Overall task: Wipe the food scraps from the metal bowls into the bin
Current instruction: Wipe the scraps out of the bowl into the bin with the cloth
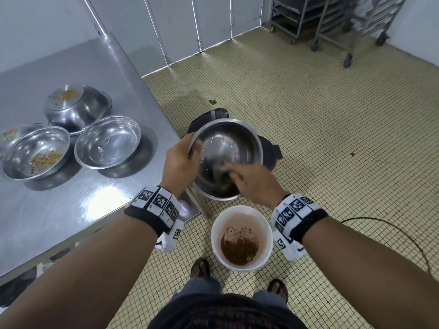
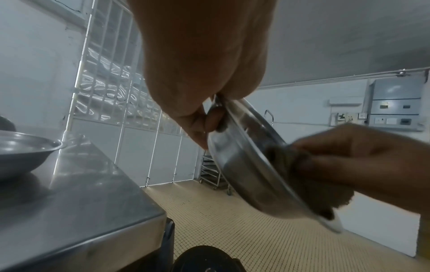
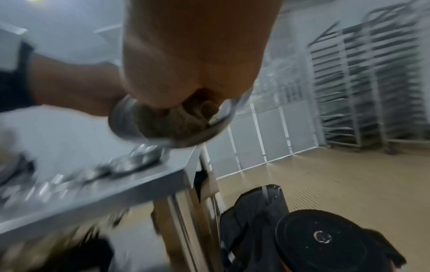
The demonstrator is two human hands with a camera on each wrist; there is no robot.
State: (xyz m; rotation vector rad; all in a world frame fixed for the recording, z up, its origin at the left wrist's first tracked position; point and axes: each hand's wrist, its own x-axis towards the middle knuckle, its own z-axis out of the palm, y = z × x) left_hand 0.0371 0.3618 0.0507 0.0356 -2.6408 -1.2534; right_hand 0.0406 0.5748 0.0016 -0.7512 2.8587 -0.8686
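Note:
My left hand grips the left rim of a metal bowl, which is tilted with its inside towards me, above and just beyond the white bin on the floor. Brown scraps lie in the bin's bottom. My right hand reaches inside the bowl and presses a dark brownish wad of cloth against its lower wall. The left wrist view shows the bowl edge-on, with my left hand pinching the rim. In the blurred right wrist view the wad sits in the bowl.
On the steel table at left stand a clean bowl, a bowl with scraps and an upturned stack of bowls. A black round object sits behind the held bowl. Wheeled racks stand far right. A cable crosses the tiled floor.

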